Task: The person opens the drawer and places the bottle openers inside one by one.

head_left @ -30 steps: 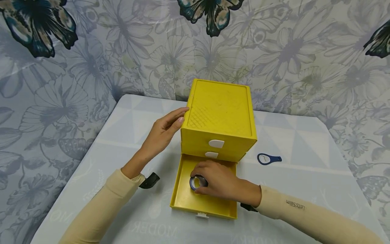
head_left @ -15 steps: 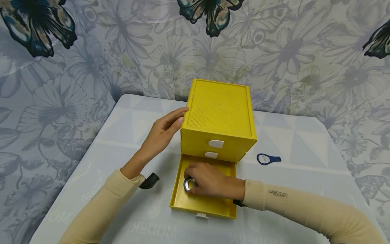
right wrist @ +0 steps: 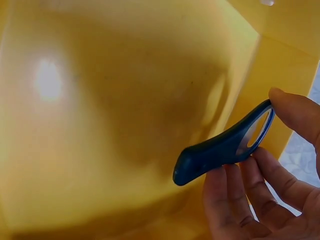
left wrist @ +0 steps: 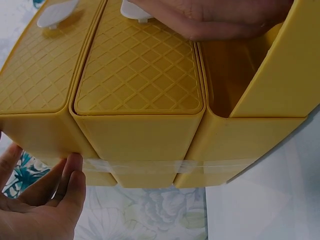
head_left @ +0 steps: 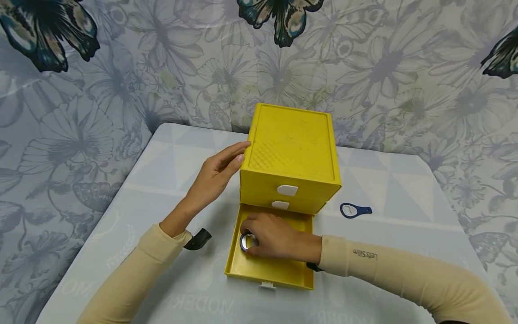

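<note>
My right hand point(head_left: 273, 236) is inside the pulled-out bottom drawer point(head_left: 279, 272) of a yellow drawer cabinet point(head_left: 293, 139). Its thumb and fingers pinch a small blue magnifying glass point(right wrist: 215, 150) by the rim of its lens; the handle points away from the palm in the right wrist view. In the head view only the round lens end shows, near the drawer's left wall. My left hand point(head_left: 208, 182) rests its fingertips on the left side of the cabinet, fingers loosely bent and holding nothing. In the left wrist view, the left fingers point(left wrist: 75, 187) touch the cabinet's side wall.
A second blue magnifying glass point(head_left: 355, 210) lies on the table to the right of the cabinet. Two upper drawers are closed, with white pull tabs point(head_left: 287, 190). The pale patterned table point(head_left: 396, 193) meets a flowered wall covering point(head_left: 364, 90) behind.
My right hand has moved left inside the drawer with the magnifying glass, toward the left wall. My left hand and the cabinet have stayed in place.
</note>
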The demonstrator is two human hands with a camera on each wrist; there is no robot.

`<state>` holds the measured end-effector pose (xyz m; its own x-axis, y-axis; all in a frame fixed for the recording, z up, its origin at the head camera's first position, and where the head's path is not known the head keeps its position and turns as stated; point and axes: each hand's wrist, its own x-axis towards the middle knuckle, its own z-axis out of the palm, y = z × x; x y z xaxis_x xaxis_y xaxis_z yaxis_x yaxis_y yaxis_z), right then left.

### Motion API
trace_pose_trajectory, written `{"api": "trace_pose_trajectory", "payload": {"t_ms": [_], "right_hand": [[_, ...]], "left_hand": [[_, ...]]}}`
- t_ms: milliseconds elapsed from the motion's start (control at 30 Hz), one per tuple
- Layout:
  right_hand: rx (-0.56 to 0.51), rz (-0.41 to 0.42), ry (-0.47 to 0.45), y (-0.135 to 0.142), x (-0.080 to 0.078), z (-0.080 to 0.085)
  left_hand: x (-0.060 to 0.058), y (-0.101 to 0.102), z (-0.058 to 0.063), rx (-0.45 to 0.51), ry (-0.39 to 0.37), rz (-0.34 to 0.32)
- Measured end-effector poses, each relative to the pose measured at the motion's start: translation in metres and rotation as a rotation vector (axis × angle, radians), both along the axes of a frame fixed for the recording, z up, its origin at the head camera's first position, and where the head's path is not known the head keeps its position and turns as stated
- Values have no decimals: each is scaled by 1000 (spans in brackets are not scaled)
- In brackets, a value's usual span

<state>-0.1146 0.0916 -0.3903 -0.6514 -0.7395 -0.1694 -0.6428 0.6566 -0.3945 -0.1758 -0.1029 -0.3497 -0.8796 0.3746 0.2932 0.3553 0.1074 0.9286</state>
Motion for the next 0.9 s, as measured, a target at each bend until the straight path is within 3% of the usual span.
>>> {"api": "trace_pose_trajectory", "payload": {"t_ms": [600,900], "right_hand": [[55,45,69,-11,-2,-5],[36,30,45,-10,-3,-3]], "left_hand": [[1,1,1,0,-3,6],[1,1,1,8,-6,4]]}}
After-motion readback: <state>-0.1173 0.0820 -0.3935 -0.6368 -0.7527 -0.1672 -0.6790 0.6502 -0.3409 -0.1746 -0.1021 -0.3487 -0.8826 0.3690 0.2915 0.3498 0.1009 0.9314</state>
